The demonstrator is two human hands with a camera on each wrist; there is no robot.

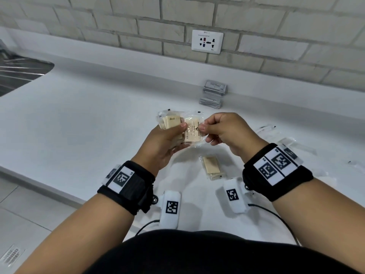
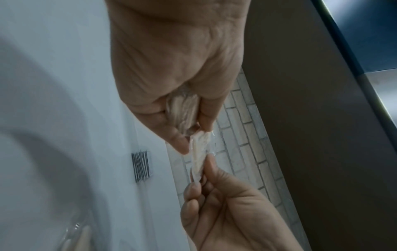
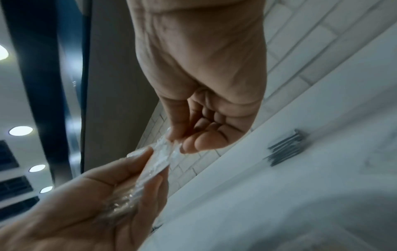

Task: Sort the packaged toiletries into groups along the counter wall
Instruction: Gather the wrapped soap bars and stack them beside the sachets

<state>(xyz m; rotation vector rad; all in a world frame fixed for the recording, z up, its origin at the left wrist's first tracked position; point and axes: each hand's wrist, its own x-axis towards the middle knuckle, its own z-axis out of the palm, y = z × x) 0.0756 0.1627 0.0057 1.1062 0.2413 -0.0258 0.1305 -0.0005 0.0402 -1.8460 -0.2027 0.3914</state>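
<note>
Above the white counter [image 1: 79, 115], my left hand [image 1: 167, 139] grips a small stack of clear-wrapped beige soap packets [image 1: 171, 122]; one reads "Bath". Its thumb also presses the front packet [image 1: 192, 133]. My right hand [image 1: 221, 129] pinches that front packet's right edge between thumb and forefinger. In the left wrist view the stack [image 2: 184, 112] sits in the left hand [image 2: 182, 135], and the right hand [image 2: 206, 171] pinches the wrapper [image 2: 198, 158]. The right wrist view shows the crinkled wrapper [image 3: 163, 156] between both hands. Another soap packet [image 1: 211, 166] lies on the counter below.
Two stacks of grey sachets [image 1: 214, 92] stand by the back wall, under a wall socket [image 1: 207, 42]. Clear packets [image 1: 276, 135] lie scattered on the counter at the right. A sink [image 1: 17, 72] is at the far left. The counter's front edge runs at lower left.
</note>
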